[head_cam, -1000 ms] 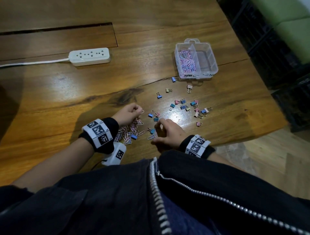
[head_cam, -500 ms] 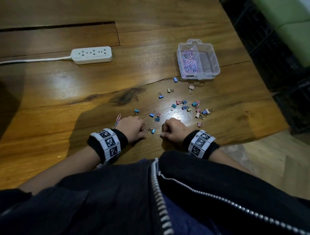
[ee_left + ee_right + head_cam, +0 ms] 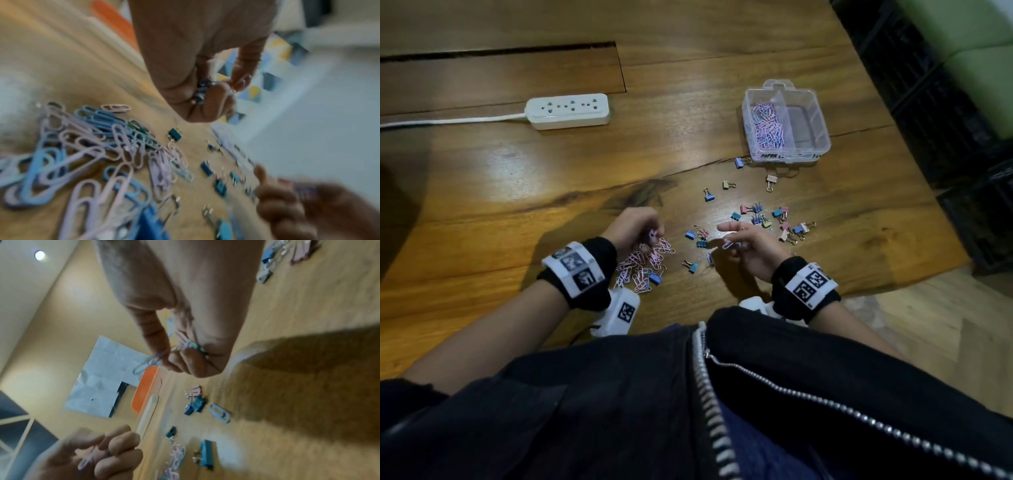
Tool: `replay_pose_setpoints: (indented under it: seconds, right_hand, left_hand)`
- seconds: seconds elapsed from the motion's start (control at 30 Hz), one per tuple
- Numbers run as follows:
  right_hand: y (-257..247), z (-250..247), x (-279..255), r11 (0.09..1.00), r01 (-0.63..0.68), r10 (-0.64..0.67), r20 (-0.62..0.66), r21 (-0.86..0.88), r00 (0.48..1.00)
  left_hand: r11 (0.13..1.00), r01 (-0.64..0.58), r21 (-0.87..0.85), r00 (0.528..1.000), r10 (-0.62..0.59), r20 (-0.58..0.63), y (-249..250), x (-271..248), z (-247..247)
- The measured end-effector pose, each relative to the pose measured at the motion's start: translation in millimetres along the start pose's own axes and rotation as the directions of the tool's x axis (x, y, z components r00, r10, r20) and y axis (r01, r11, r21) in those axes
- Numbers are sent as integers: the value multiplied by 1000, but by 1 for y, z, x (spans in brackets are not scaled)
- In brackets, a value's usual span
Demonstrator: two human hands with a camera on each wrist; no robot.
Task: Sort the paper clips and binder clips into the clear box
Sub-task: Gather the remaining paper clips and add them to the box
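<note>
Wooden tabletop [image 3: 482, 178] | my right hand [image 3: 751, 248] pinches paper clips [image 3: 148, 362] | left hand [image 3: 631, 229] grips a small clip bunch [image 3: 202, 91], type unclear | clear box [image 3: 822, 113] lies far-right, nearer my right hand | paper-clip side is its left compartment

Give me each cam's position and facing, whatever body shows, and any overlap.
Head: on the head, looking forward and down at the table, clear box, both forearms and jacket.
Left wrist: along the left hand, over the paper clip pile; blurred.
Right wrist: along the right hand pinching a paper clip.
Shared: each wrist view shows the other hand.
</note>
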State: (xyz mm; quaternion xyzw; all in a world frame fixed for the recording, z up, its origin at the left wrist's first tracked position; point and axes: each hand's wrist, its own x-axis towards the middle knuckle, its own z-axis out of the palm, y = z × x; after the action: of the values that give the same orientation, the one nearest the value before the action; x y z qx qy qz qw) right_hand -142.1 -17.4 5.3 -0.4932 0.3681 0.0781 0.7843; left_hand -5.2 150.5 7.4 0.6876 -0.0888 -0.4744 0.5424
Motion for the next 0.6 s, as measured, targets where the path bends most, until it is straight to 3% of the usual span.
replay_pose_setpoints:
  seconds: [0.07,0.13,0.2,0.27,0.33,0.37,0.43,0.47,0.53,0.6]
  right_hand:
    - [0,-1,1,991,-37,35,23,125,999]
    - [0,-4,3,970,-83,78,30,228,997]
    - [1,-6,6,951,-92,84,40,295,996]
    - [2,-6,6,955,-87,79,40,282,996]
    - [3,-5,5,977,-86,80,36,194,996]
    - [4,-5,4,987,-84,80,37,138,996]
    - [5,-5,3,996,-85,84,26,39,996]
    - [6,-4,2,996,-92,92,19,2,996]
    - [6,-3,2,992,-110,111,9,-54,994]
    - [7,-1,1,982,-106,102,-32,-154,994]
  left_hand:
    - [982,31,-187,999,-35,-16,6,-1,-10]
    - [979,47,-200,998,-54,-34,7,1,-17]
    - [996,70,-54,996,-74,-59,4,4,-19]
    - [943,52,329,996,-26,-83,-2,2,-17]
    - [733,-22,680,998,51,-22,-9,-1,-15]
    - [586,-58,808,998,49,36,-12,-2,-15]
    - [300,-128,945,992,29,125,-16,-3,-14]
    - [204,-145,968,989,40,140,-16,-2,-14]
    - [116,-163,980,984,84,154,-16,0,-13]
    - [84,-172,981,978,132,161,-17,1,-10]
